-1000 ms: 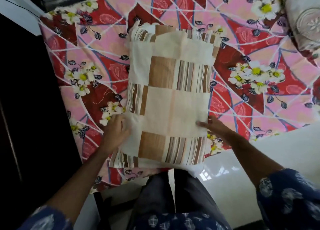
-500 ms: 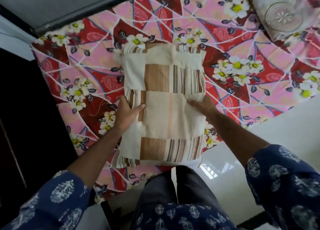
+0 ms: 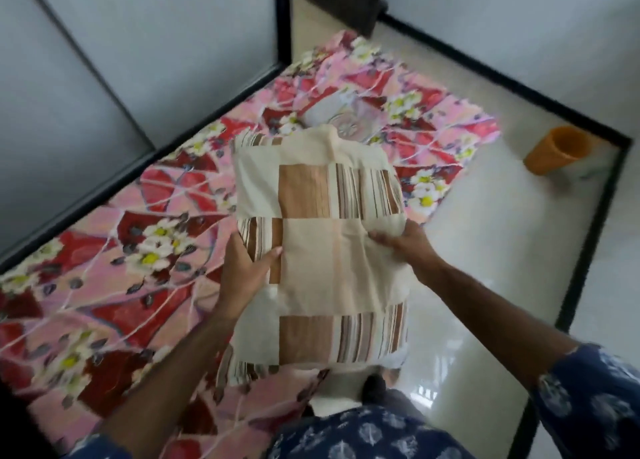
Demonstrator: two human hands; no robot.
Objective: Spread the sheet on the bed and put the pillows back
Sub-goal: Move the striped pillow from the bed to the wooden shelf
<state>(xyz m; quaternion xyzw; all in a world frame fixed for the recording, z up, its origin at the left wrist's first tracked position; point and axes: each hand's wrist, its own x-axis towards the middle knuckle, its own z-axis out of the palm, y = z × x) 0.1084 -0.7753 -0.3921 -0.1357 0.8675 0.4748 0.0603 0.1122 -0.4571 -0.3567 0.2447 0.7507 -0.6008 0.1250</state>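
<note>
Beige and brown patchwork cloth covers the pillow (image 3: 322, 251) that fills the middle of the view, lifted clear of the bed and held out in front of the person's body. The left hand (image 3: 244, 271) clasps its edge at about nine o'clock, thumb lying across the top face and the fingers out of sight beneath, which suits a soft load that would sag if only pinched. The right hand (image 3: 407, 245) takes the opposite edge at about three o'clock, fingers curled over the fabric and bunching it slightly, so the weight is shared evenly and the cushion stays fairly flat. The floral sheet (image 3: 145, 251), pink and red with white flowers, already lies spread across the mattress from seven o'clock up towards one o'clock, which suggests the spreading part of the task is largely done and the pillows are now being returned. A second pillow (image 3: 332, 117), pale with an embossed round motif, rests on the sheet near twelve o'clock, just beyond the held one; that end is probably the head of the bed, so the carried pillow most likely belongs beside it. An orange cup (image 3: 559, 150) lies tipped on the glossy white floor (image 3: 502, 258) at about two o'clock, well apart from the bed.
</note>
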